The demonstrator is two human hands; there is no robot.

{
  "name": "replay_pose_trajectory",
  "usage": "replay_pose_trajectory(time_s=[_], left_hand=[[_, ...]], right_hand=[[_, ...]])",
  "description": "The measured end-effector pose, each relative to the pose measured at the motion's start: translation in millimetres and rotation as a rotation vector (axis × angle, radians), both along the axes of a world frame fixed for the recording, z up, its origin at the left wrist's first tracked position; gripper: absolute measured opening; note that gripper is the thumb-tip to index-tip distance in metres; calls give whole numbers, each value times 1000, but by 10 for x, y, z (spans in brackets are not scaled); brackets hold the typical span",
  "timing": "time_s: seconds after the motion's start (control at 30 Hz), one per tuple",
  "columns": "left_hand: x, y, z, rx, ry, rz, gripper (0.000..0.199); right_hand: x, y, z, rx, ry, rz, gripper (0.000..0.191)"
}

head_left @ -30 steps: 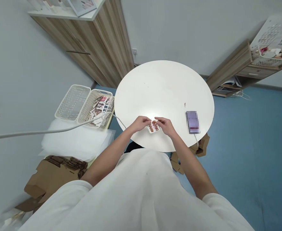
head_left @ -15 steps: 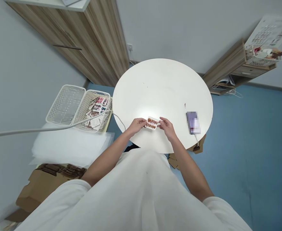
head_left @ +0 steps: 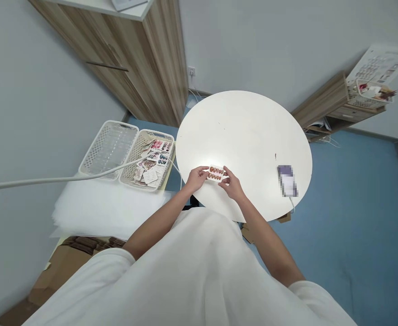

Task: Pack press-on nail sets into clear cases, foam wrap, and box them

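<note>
A small white card of press-on nails (head_left: 215, 173), with two rows of orange-brown nails, is held low over the near part of the round white table (head_left: 246, 136). My left hand (head_left: 196, 179) is closed on the card's left edge, thumb and fingers pinching it. At the opposite edge, my right hand (head_left: 233, 184) grips the card, with a finger near the upper right corner and the thumb by the lower right. The nails face up toward me.
Left of the table are a white basket (head_left: 131, 181) of nail cards and another basket (head_left: 87, 154) holding clear plastic pieces. A white cable (head_left: 111, 174) crosses in front of them. A blurred-out phone (head_left: 287, 181) lies at the table's right. Cardboard boxes (head_left: 56, 267) stand lower left.
The view has shifted, so the table sits farther right. My right hand's fingers have spread along the card's right edge, with the thumb lower. The card looks straighter than before.
</note>
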State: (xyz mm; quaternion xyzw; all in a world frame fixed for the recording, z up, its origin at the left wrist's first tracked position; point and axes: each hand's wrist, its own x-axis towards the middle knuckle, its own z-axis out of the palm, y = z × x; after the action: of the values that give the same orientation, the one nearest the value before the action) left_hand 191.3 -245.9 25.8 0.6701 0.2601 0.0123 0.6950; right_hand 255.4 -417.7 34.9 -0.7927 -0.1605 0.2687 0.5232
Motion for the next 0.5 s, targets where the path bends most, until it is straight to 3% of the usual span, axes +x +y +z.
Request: replay_pose_trajectory(time_s=[0.27,0.5], left_hand=[[-243,325,-167,132,-7,34,30],[-431,477,-429,486,60,-177,48]], right_hand=[[-138,430,-217,-72,-57,84,73],[-191,711,-532,-284,-137,157,69]])
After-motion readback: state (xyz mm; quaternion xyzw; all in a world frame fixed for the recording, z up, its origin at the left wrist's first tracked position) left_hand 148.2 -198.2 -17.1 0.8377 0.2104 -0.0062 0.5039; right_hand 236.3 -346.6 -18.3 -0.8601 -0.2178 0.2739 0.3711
